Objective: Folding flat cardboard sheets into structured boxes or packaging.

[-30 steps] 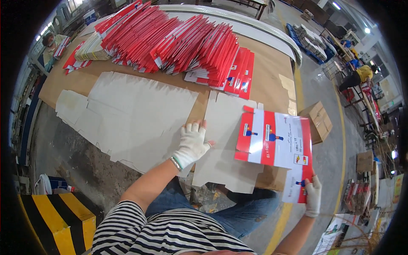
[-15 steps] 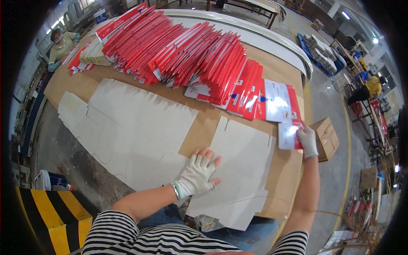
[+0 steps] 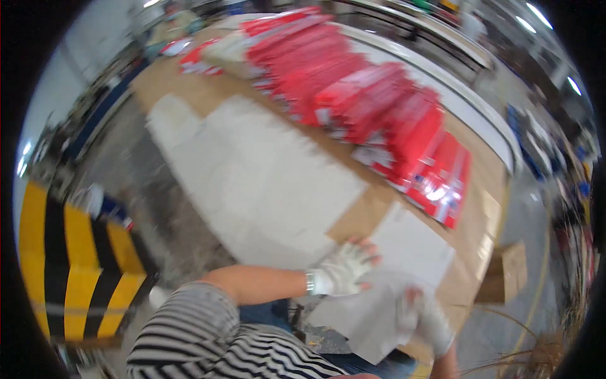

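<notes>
My left hand [image 3: 346, 270], in a white half-finger glove, rests with fingers spread on a pale cardboard sheet [image 3: 413, 243] at the table's near edge. My right hand [image 3: 428, 321], also gloved, is over the near right part of that sheet. Motion smears its fingers, so whether it holds anything is unclear. Beyond my hands, a long overlapping row of red-and-white printed folders [image 3: 360, 85] leans across the table. The row's right end lies flatter and catches glare. A larger pale cardboard sheet [image 3: 252, 167] lies to the left.
Brown cardboard [image 3: 360, 218] covers the table. A brown carton [image 3: 503, 273] stands beyond the right edge. At the lower left is a yellow-and-black striped block [image 3: 72, 271]. A blurred person [image 3: 173, 25] is at the far left, past a pale bundle [image 3: 227, 52].
My right hand has left the red-and-white printed piece at the right edge and come back near my left hand. That piece is no longer visible there. The whole view has turned and blurred.
</notes>
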Demonstrator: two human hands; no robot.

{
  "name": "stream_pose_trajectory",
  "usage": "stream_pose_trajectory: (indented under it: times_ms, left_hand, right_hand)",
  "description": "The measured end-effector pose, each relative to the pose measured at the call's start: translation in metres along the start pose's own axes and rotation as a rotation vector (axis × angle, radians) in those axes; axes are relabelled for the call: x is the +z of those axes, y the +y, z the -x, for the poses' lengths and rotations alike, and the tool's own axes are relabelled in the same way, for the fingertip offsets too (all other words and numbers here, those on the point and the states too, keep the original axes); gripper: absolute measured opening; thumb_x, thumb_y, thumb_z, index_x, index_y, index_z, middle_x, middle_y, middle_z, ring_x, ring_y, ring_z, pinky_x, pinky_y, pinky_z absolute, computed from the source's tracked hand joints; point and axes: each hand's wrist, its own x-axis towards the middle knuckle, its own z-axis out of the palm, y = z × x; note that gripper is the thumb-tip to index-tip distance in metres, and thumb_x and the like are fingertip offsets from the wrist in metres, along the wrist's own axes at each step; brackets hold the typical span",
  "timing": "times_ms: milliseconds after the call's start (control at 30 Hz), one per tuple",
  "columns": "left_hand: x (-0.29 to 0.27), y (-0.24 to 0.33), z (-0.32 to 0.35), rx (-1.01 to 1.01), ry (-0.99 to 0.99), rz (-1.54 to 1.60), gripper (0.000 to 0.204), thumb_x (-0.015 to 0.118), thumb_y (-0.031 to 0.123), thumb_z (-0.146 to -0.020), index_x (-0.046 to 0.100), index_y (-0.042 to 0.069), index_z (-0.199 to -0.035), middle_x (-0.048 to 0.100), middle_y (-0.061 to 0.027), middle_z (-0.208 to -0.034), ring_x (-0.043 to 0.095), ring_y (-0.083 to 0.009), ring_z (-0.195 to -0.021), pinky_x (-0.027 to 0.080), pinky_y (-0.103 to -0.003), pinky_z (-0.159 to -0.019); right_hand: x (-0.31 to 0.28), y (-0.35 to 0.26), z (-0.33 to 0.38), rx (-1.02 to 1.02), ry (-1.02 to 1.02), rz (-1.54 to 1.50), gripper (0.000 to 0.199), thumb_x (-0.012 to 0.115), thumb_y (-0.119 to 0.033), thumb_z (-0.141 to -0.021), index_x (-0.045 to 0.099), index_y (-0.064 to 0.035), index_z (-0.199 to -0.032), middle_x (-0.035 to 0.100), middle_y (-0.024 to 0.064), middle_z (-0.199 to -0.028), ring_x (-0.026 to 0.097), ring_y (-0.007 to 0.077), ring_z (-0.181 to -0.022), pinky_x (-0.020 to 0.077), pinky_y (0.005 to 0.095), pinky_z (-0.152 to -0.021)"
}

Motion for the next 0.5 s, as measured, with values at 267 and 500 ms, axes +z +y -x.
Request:
stream_pose_trajectory:
  times_ms: [267,500]
  left_hand:
    - [-0.023,-0.010,0.026,0.091,-0.249,0.031,0.103,0.056,0.066,-0.080,0.018,0.004,-0.151,0.009,-0.0227,-0.158,0.002,-0.0379,-0.147,0.005,-0.056,-0.117]
    - [-0.053,-0.028,0.100,0.201,-0.382,-0.294,0.095,0.072,0.038,-0.072,0.025,0.010,-0.150,0.013,-0.0178,-0.159,0.011,-0.0362,-0.147,0.024,-0.056,-0.112]
  right_hand:
    - [0.086,-0.070,0.076,0.030,0.199,0.452,0.067,0.066,-0.031,-0.078,0.044,-0.0139,-0.139,0.042,0.0202,-0.145,0.038,0.0427,-0.135,0.0257,0.0667,-0.104]
    - [0.041,-0.077,0.097,0.046,0.462,-0.071,0.048,0.051,-0.011,-0.082,0.058,-0.0086,-0.130,0.051,0.0154,-0.137,0.049,0.0325,-0.125,0.0406,0.0430,-0.102]
